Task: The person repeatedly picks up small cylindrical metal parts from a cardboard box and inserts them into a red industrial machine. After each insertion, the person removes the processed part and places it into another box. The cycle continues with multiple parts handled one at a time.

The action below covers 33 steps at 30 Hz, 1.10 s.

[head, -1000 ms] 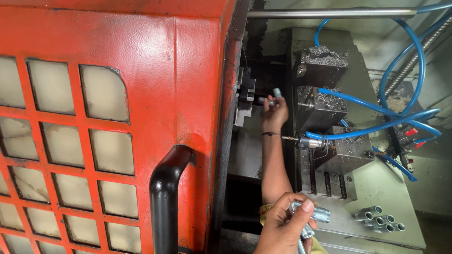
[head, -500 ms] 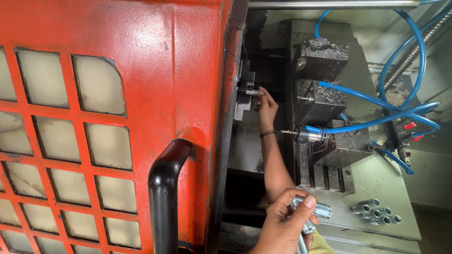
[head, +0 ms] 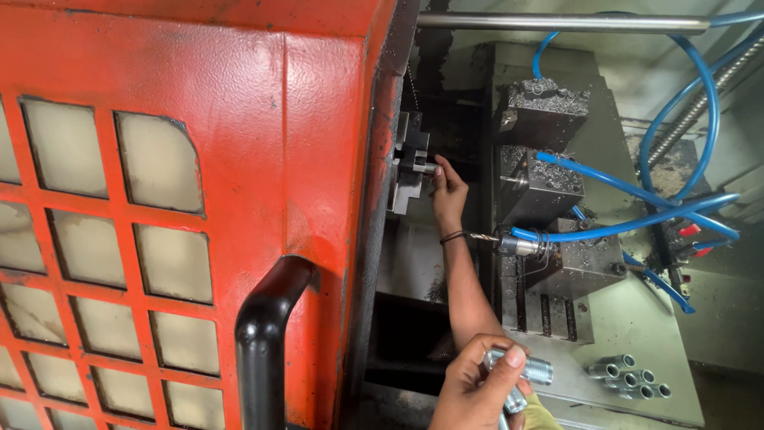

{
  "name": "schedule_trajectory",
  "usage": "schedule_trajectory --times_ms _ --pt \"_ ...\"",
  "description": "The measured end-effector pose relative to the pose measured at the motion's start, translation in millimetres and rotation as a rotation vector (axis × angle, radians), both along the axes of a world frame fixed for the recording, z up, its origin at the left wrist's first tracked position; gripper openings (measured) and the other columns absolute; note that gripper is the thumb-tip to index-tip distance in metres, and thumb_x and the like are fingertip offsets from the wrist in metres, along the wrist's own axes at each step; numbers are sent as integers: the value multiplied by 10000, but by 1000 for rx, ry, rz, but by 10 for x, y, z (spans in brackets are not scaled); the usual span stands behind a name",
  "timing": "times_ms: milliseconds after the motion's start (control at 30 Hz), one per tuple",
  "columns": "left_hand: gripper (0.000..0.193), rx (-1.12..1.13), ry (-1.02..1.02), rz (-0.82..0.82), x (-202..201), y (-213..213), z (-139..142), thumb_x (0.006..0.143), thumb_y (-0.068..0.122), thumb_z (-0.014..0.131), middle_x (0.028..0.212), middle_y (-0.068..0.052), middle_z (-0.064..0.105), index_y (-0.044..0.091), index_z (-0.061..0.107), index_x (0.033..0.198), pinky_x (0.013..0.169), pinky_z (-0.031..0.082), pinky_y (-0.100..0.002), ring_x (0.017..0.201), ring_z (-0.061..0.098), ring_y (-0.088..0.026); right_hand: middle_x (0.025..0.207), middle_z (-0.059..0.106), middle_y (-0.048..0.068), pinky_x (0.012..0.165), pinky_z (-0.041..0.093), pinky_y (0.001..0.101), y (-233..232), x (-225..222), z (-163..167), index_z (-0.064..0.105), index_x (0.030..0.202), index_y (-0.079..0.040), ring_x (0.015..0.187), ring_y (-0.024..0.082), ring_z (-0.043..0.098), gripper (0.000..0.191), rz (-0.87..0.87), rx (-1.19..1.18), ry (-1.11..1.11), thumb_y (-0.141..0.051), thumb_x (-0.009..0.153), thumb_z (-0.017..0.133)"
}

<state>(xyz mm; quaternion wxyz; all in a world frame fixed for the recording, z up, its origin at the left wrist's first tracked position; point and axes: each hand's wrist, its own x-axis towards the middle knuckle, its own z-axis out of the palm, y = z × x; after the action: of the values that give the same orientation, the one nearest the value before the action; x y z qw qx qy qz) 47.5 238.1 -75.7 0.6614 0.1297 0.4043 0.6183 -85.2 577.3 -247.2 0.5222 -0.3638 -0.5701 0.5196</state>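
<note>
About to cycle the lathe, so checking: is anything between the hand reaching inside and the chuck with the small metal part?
Nothing visible. The left hand has its fingers right at the metal part in the chuck. The drill bit sits beside the wrist, not in between.

Chuck (head: 410, 171) sits just right of the red door (head: 199, 199), and the only way in is the narrow gap between the chuck and the tool blocks (head: 541, 179) to its right; the left arm (head: 461, 279) already fills that gap, with the left hand (head: 447, 191) touching the chuck face. Right of the chuck at wrist height a drill bit (head: 483, 236) pokes into the gap, and blue hoses (head: 637, 199) loop across the blocks beyond. Below the chuck there's a dark open recess (head: 402, 342), but the right hand (head: 473, 390) with its fittings (head: 529, 368) sits just beside it.
</note>
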Motion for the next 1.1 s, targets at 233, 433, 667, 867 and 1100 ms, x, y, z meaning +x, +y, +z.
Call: schedule_trajectory --times_ms 233,433,667,867,1100 --pt "352 22 104 19 86 -1 -182 1006 375 725 758 -54 692 37 693 1097 541 502 -214 589 620 -67 779 618 -62 548 467 207 -38 4 15 686 1355 -146 678 18 536 340 4 -10 33 -270 1046 618" --pt "299 56 29 25 83 -31 -120 1010 331 712 729 -57 662 49 649 1088 438 443 -246 492 571 -88 787 609 -56 532 467 217 -176 -6 141 690 1369 -144 681 28 546 345 -19 3 34 -251 1048 620" --pt "258 68 79 53 18 -298 146 986 333 660 778 -26 663 101 643 1095 407 427 -240 493 562 -79 831 529 -88 599 395 199 -565 126 314 516 1540 -144 709 27 431 479 5 136 133 -245 1080 597" --pt "235 100 100 121 133 -447 366 990 315 620 766 -19 633 95 632 1074 454 459 -228 538 561 -79 1076 544 22 759 462 290 -2333 1046 273 524 1459 -84 883 143 550 602 269 -347 725 -335 933 677" --pt "282 54 138 -82 398 -667 373 971 374 576 830 -19 599 131 593 1114 370 377 -284 520 530 -125 1275 655 164 830 644 406 -3895 3751 879 666 1246 30 1041 244 702 303 -155 231 265 -191 1065 565"
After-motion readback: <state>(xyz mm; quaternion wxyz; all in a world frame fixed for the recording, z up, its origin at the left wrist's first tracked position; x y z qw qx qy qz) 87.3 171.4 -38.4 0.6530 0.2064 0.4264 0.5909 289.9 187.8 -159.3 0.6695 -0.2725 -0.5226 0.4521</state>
